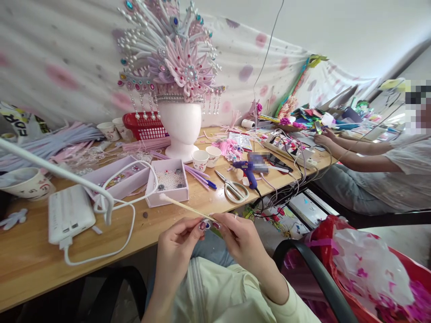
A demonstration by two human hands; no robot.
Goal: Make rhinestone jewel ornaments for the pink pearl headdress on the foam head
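Just beyond my lap, at the table's front edge, both hands meet with fingertips pinched. My left hand (180, 246) and my right hand (244, 240) grip the near end of a thin pale chenille stem (186, 207). Its whitish tip points up and left toward a box of beads (168, 180). A small blue gem (207, 224) shows between the thumbs; how it joins the stem is hidden by my fingers. Farther back, a white mannequin head (182, 123) wears a tall pink and white headdress (183, 67) with pearls and coloured gems.
Scissors (235, 190) and a blue glue gun (248, 172) lie to the right. At left are a white power bank (71, 213) with a looping cable, another box (117, 175) and paper cups (200, 159). A co-worker's arms (357, 150) reach over the table at right.
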